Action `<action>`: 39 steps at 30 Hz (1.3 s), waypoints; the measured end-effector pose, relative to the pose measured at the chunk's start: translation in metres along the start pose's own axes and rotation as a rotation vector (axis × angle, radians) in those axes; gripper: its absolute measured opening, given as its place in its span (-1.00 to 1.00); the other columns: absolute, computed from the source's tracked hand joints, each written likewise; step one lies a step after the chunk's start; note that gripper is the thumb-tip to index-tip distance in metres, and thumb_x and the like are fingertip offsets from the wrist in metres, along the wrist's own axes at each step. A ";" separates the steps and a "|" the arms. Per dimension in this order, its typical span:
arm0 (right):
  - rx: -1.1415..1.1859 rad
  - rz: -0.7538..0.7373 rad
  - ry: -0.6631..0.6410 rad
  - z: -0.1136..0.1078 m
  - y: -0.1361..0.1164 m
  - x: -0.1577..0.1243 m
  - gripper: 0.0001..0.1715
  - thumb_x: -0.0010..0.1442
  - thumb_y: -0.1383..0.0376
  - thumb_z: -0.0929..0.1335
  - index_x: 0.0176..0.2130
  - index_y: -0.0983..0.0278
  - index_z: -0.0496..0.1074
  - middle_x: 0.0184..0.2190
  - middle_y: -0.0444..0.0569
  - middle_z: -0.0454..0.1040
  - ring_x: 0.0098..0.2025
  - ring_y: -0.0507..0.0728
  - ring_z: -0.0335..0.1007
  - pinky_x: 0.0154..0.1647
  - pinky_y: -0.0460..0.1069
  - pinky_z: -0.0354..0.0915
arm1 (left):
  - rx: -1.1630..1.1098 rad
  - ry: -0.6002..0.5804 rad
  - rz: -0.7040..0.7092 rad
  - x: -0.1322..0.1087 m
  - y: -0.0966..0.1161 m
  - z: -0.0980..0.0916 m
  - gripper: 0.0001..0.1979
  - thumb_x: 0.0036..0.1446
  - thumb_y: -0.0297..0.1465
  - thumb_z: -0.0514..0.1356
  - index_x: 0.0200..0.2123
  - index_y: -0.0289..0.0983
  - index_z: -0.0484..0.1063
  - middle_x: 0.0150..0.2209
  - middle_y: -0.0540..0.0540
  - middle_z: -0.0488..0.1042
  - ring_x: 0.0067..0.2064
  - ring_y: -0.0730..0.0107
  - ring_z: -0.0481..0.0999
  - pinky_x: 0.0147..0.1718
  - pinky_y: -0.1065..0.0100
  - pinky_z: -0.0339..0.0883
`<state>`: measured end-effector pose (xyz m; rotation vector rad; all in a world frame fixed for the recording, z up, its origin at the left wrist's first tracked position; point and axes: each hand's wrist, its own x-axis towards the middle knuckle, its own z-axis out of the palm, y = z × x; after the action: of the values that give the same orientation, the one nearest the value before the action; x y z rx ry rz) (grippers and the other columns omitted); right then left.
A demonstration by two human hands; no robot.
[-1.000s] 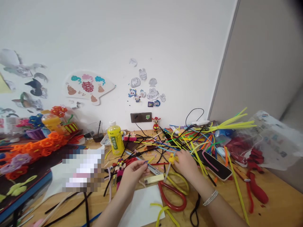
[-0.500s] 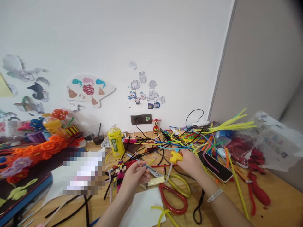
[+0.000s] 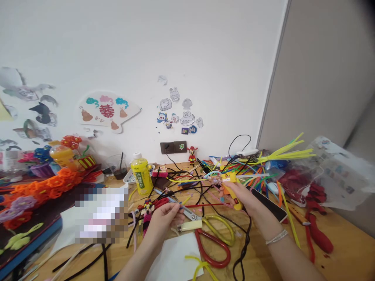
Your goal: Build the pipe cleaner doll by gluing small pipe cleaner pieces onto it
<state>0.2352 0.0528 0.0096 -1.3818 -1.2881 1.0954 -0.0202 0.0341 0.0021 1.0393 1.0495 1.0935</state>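
My right hand grips a yellow hot glue gun, held level with its nozzle toward the left. A translucent glue stick sticks out at its back, and a twisted black cord hangs below. My left hand is closed in a pinch on a small blue piece, whose kind I cannot make out. Just right of it lie scissors with one red and one yellow handle. A pale yellow utility knife lies across their blades. White paper lies below.
Pipe cleaners are heaped at the back right, beside a dark phone. A yellow drink bottle stands behind my left hand. Orange pipe-cleaner flowers lie left. A plastic cup with dark drink stands near the wall.
The glue gun has turned in my right hand from nose-down to level and risen slightly. A pink pipe cleaner no longer lies across the phone. My left hand has hardly moved.
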 end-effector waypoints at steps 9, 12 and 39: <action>0.679 0.222 -0.110 0.006 -0.014 -0.005 -0.58 0.25 0.16 0.12 -0.45 0.35 0.33 -0.56 -0.03 0.47 -0.83 -0.18 -0.10 -0.77 -0.20 0.11 | 0.211 0.006 0.121 -0.003 0.005 0.002 -0.62 -0.23 -0.09 0.27 -0.53 -0.32 0.43 -0.63 0.01 0.44 -0.57 0.46 0.40 -0.55 0.46 0.29; 0.717 0.147 -0.199 0.009 -0.018 -0.009 -0.60 0.23 0.16 0.14 -0.43 0.35 0.36 -0.58 -0.06 0.45 -0.82 -0.17 -0.10 -0.76 -0.20 0.12 | 0.258 0.071 0.187 -0.006 0.008 0.003 -0.62 -0.22 -0.08 0.26 -0.52 -0.31 0.45 -0.60 0.00 0.44 -0.54 0.43 0.43 -0.53 0.45 0.30; 0.210 -0.069 0.206 0.101 -0.013 -0.041 -0.85 -0.23 0.32 0.42 -0.52 0.30 0.42 -0.60 -0.10 0.48 -0.58 0.06 0.37 -0.68 -0.13 0.23 | 0.321 -0.016 0.364 -0.018 -0.007 0.018 -0.81 -0.18 -0.38 0.29 -0.40 -0.28 0.49 -0.51 -0.06 0.51 -0.47 0.36 0.48 -0.46 0.39 0.37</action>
<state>0.1309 0.0173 0.0050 -1.2477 -1.0336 0.9833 -0.0037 0.0135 0.0010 1.5386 1.0697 1.2260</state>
